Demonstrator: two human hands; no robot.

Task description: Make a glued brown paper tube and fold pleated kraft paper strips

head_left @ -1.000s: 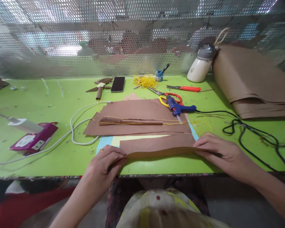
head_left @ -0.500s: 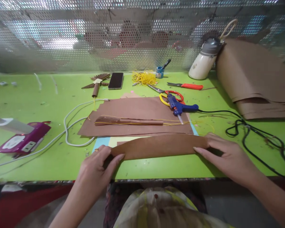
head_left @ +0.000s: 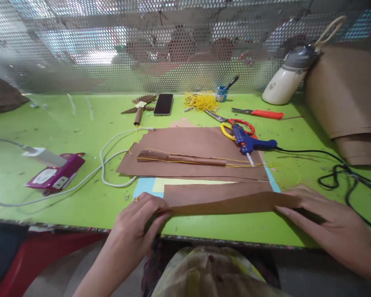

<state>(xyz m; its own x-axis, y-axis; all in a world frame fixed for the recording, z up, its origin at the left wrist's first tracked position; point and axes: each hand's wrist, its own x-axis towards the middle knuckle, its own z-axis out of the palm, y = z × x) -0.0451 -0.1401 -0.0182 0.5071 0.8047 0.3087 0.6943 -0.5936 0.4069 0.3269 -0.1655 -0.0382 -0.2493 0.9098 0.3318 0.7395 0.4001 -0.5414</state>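
- The left hand [head_left: 144,222] pinches the left end of the brown paper strip [head_left: 225,204], near the green table's [head_left: 204,227] near edge; the right hand [head_left: 318,218] grips its right end.
- The raised flap looks wider at right, so uneven pressure could crease it askew.
- A right-arm snag on the black cord [head_left: 312,152] might drag the glue gun [head_left: 244,140].

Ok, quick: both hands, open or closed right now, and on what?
Left hand: closed, pinching the folded brown paper at its left end.
Right hand: closed, pinching the same paper at its right end.
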